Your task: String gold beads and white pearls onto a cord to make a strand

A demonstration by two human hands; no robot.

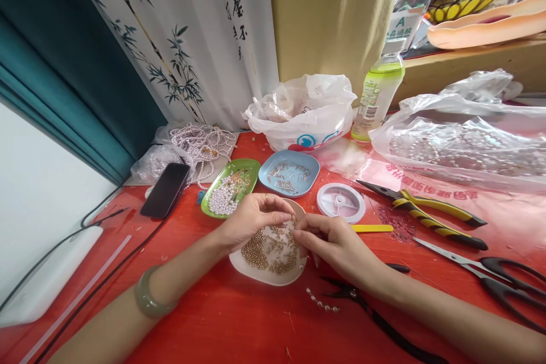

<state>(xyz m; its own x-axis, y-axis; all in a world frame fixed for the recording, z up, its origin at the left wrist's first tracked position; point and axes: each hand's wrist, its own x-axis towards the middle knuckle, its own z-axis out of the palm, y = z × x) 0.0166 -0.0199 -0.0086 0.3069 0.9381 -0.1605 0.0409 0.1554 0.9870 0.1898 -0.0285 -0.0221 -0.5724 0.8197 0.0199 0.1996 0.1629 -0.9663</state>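
Over a cream plate (245, 274) of small gold beads (256, 250), my left hand (256, 217) is closed in a pinch, thumb against fingertips. Close to its right, my right hand (326, 239) also pinches above the plate's right edge. Whatever lies between the fingers is too small to make out. Just below my right hand, a short string of silvery beads (322, 301) lies on the red table. Black-handled pliers (354, 294) are partly hidden under my right forearm. Behind the hands are a green dish (255, 168) of white and gold beads and a blue dish (313, 165) of small metal pins.
A white spool (341, 203), yellow-black pliers (426, 207) and scissors (482, 267) lie to the right. A phone (165, 190) with a cable lies left. Behind stand a plastic bag (302, 119), stacked bottles (379, 96) and pearl strands (200, 145). A bag of beads (464, 145) sits far right.
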